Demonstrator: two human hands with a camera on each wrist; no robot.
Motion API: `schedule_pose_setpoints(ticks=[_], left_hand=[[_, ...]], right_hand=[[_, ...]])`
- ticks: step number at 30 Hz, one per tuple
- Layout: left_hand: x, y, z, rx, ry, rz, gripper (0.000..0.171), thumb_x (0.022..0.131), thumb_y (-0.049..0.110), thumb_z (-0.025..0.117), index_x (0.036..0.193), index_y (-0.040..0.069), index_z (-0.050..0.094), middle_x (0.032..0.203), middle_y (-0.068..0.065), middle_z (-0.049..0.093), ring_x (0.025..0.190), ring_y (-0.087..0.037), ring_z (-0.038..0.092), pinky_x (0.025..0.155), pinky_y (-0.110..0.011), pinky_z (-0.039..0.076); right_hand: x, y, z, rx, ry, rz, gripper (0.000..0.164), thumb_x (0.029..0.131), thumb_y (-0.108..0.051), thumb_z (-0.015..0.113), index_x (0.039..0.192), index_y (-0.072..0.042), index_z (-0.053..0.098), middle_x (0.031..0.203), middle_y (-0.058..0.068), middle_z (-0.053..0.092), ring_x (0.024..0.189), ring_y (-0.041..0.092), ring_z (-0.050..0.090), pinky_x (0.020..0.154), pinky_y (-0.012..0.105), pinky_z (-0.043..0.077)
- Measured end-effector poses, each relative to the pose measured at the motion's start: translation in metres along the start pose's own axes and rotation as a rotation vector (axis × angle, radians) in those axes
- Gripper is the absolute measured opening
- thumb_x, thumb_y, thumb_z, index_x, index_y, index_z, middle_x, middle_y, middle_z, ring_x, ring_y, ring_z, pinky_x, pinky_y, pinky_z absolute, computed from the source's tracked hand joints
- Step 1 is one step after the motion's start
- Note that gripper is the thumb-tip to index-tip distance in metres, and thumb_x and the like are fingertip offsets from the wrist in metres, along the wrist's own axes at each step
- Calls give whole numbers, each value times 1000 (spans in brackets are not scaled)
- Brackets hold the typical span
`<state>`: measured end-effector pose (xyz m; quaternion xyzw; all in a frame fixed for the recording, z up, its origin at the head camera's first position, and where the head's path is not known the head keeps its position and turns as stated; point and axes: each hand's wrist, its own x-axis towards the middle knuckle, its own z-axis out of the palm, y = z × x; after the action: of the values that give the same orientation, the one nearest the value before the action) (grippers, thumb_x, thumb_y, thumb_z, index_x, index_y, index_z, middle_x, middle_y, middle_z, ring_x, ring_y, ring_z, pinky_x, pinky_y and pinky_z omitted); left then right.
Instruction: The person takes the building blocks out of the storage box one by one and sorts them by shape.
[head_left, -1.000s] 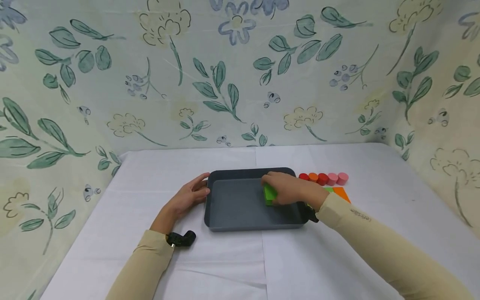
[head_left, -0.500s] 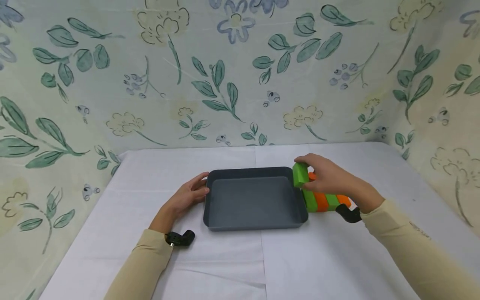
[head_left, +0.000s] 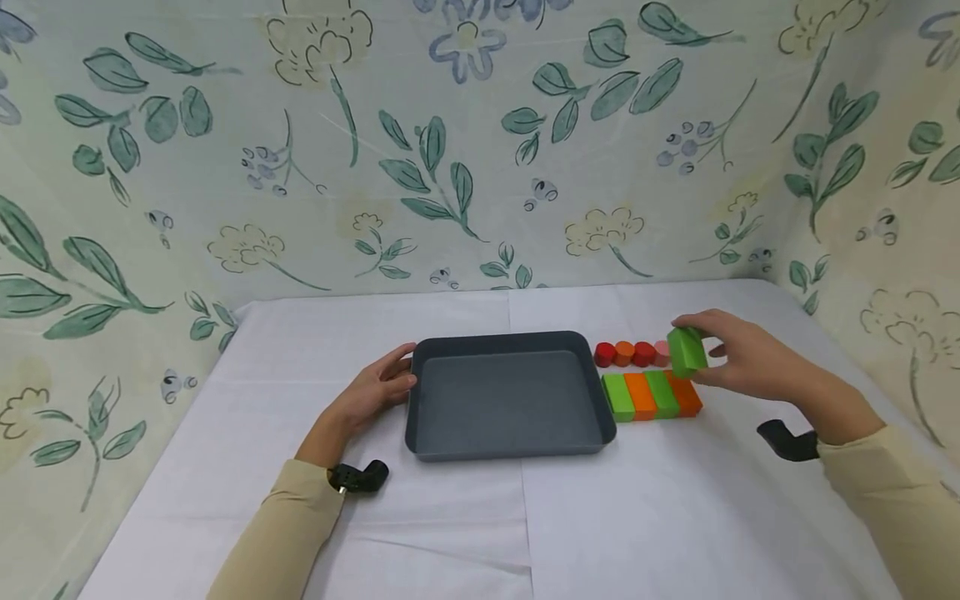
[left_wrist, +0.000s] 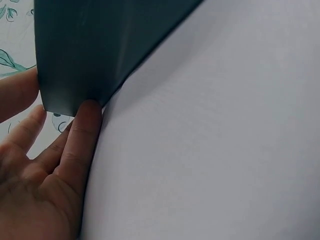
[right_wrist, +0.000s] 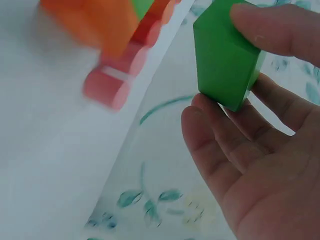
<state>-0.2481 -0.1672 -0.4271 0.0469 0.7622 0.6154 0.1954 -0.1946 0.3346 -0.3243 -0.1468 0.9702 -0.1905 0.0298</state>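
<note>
My right hand pinches a green block between thumb and fingers, held up over the right end of the block rows. In the right wrist view the thumb presses one face of the green block, with fingertips at its lower edge. A dark grey rectangular tray lies mid-table with nothing in it. At its left side rests my left hand, fingers fairly straight against the wall. The left wrist view shows fingertips of the left hand touching the end of the tray.
Right of the tray stand green blocks and orange blocks side by side. Behind them runs a row of small red, orange and pink cylinders, partly covered by the held block. A floral cloth hangs behind the white-covered table.
My right hand has lifted the green block out of the tray and carried it right, past the tray's edge and over the block rows. The left hand stays at the tray.
</note>
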Motion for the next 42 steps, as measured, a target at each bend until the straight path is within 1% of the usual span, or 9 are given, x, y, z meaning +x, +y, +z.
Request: schedule_pose_setpoints(ticks=[4,7,10,14,21,26,32,37,42], left_hand=[[0,1,0,9,-1,-1,69,99,16,59,158,26,26,165,-15,23,147,-36,38,118,-53,37],[0,1,-1,7,-6,-3,69,99,16,59,158,26,25,165,-15,22,147,-36,37,118,-53,37],[-1,0,-2,1,0,-5,69,99,15,58,158,25,25,165,-16,22,147,-36,37,118,-54,37],[-1,0,-2,-6,1,-12,69,99,15,58,158,25,26,165,-16,22,147,-36,36,118,-54,36],[0,0,-1,1,-3,-12,69,99,15,58,158,26,24,165,-16,22,147,-36,36,119,-54,35],[-1,1,-3,5,5,-12,69,99,15,58,159,26,24,165,-16,23,147,-36,37,119,-54,35],[-2,1,-2,9,5,-17,69,99,15,58,159,25,24,165,-16,23,147,-37,36,119,-54,34],[-2,-1,-2,13,2,-20,69,99,17,58,159,26,24,165,-15,22,148,-36,36,119,-55,34],[0,0,-1,12,-11,-3,68,100,17,56,159,26,23,165,-15,22,148,-36,36,119,-55,34]], right_hand=[[-15,32,-1,-11,23,30,69,80,-8,77,140,5,45,133,26,49,114,44,52,88,58,57],[-22,50,2,1,11,57,68,81,-7,75,140,6,44,134,28,48,114,46,51,87,57,57],[-25,62,6,9,-9,72,68,81,-7,75,140,5,44,134,29,48,114,46,50,87,56,57],[-25,71,15,2,-49,84,66,80,-7,75,140,3,46,135,30,49,113,47,52,87,56,57],[-18,72,27,-12,-113,110,66,81,-6,73,140,4,46,136,32,49,111,46,55,87,55,58],[-13,68,32,-2,-118,108,65,81,-7,74,139,7,46,135,33,50,110,45,57,88,55,57],[-12,65,34,8,-119,99,64,82,-6,74,139,4,47,135,31,50,110,44,56,89,55,58],[-11,60,35,28,-144,136,68,82,-8,75,143,2,45,136,32,49,112,45,54,88,54,59],[-13,59,36,54,-179,171,72,81,-11,75,145,1,43,138,32,47,115,46,51,87,53,58]])
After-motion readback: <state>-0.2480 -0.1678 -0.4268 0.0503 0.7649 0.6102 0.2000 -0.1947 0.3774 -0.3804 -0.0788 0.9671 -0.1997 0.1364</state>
